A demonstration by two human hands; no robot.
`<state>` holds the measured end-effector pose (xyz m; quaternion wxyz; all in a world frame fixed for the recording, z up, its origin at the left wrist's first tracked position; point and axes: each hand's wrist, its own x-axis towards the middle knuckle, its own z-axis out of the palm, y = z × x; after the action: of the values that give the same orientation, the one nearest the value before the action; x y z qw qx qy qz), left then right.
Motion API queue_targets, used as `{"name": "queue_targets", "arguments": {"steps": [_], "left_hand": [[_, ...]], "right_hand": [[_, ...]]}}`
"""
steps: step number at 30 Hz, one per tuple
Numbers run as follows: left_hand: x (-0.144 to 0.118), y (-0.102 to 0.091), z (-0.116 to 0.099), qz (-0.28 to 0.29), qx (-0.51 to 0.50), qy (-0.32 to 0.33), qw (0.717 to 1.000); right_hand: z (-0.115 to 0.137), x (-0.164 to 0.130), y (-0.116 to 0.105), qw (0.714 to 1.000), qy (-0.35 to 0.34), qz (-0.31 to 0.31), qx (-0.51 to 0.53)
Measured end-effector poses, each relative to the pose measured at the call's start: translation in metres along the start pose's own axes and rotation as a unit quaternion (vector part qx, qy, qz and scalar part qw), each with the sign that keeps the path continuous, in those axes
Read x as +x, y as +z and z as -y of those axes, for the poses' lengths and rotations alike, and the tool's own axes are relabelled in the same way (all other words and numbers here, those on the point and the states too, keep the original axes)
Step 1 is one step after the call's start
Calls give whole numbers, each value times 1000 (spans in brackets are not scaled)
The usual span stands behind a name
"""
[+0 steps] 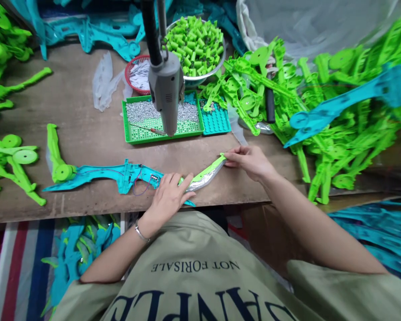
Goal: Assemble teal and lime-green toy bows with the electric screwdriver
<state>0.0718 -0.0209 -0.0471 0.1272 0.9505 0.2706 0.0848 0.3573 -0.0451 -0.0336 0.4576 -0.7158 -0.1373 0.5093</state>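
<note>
A blue plastic toy bow half (103, 173) lies along the front of the table, its inner side up, with thin wires and a small metal part in it. A green arm piece (57, 162) sits at its left end. My left hand (170, 192) is closed over the bow's right part and covers the joint there. From under that hand a second green arm piece (209, 168), with a shiny silvery strip along it, slants up to the right. My right hand (249, 161) pinches its far tip between thumb and fingers.
A grey electric screwdriver (167, 89) hangs over a green tray (163, 137) of small screws. Behind are a red basket (128, 78) and a bowl (203, 79) of green parts. Green pieces (337, 133) are heaped right, more (13, 156) left. A blue half (347, 100) tops the right heap.
</note>
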Motion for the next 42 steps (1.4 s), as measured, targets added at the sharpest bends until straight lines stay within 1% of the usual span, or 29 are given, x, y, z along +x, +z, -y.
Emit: {"name": "queue_targets", "arguments": {"steps": [2, 5, 8, 11, 18, 21, 25, 31, 38, 42], "left_hand": [[-1, 1, 1, -4, -3, 1, 1000], [-1, 2, 1, -8, -15, 1, 1000], [-2, 3, 1, -10, -26, -1, 1000], [-2, 4, 0, -14, -19, 3, 1000], [-2, 5, -1, -3, -13, -4, 1000], [-1, 4, -2, 10, 1, -7, 1000], [-1, 3, -1, 7, -14, -12, 1000], [-1, 3, -1, 7, -11, -6, 1000], [0, 1, 0, 5, -2, 2, 1000], [1, 0, 0, 12, -11, -9, 1000]], "right_hand": [[3, -2, -1, 999, 33, 14, 29], [8, -7, -1, 995, 88, 33, 46], [7, -10, 2, 990, 111, 57, 60], [0, -9, 4, 989, 97, 78, 74], [-16, -8, 5, 992, 38, 66, 101], [-21, -7, 7, 991, 43, 60, 114], [-24, -5, 9, 990, 48, 32, 125], [-20, -6, 5, 990, 56, 57, 119], [-22, -6, 12, 993, 15, 21, 112], [-25, -14, 19, 988, 14, 4, 151]]}}
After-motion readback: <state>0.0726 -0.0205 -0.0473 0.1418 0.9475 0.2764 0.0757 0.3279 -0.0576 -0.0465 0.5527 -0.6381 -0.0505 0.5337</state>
